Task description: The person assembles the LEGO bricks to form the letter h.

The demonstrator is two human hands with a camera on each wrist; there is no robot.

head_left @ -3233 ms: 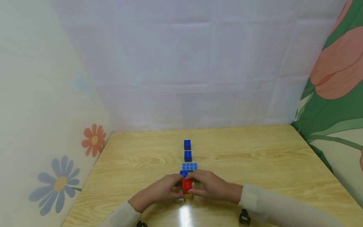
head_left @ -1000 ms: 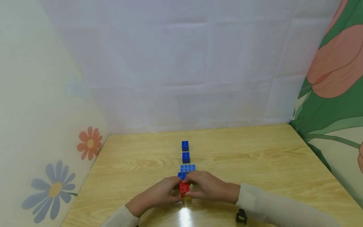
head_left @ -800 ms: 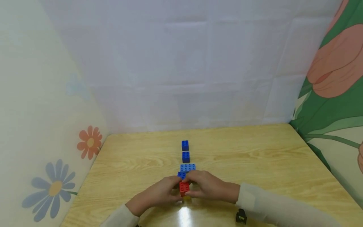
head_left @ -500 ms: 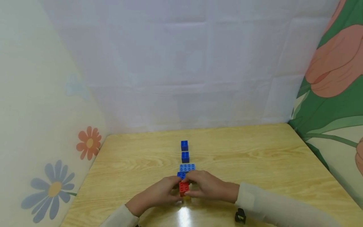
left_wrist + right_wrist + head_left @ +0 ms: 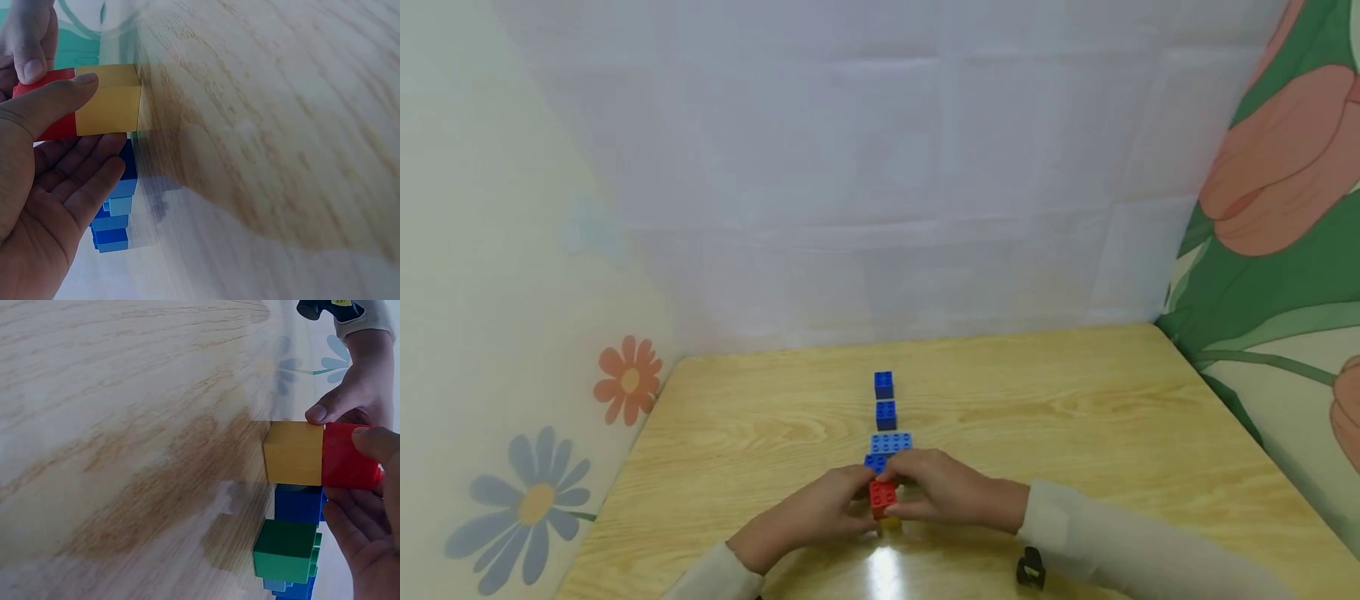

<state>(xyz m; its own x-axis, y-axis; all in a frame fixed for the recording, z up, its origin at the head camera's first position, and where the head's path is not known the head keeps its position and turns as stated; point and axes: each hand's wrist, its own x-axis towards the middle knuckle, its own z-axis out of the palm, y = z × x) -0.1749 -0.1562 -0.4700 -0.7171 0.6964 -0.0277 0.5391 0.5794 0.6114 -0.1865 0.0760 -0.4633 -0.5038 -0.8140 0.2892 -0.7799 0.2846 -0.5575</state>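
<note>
A red brick [image 5: 882, 500] sits on top of a yellow brick [image 5: 109, 109], the two flush against each other. My left hand [image 5: 812, 510] holds the yellow brick low down, its thumb lying along the near side in the left wrist view and its fingers behind. From the other side, my right hand [image 5: 947, 492] pinches the red brick between thumb and fingers. Just beyond the pair stands a dark blue brick [image 5: 874, 463], partly covered by the fingers. A green brick [image 5: 284, 550] shows near it in the right wrist view.
Behind the hands, a light blue eight-stud brick [image 5: 891, 442] and two dark blue bricks, a nearer one [image 5: 886, 415] and a farther one [image 5: 883, 385], line up away from me on the wooden table [image 5: 1037, 400]. A white cloth [image 5: 880, 167] hangs at the table's far edge.
The head view has shifted slightly, so everything sits a little farther left in it. Both hands stay at the red and yellow bricks in nearly the same pose.
</note>
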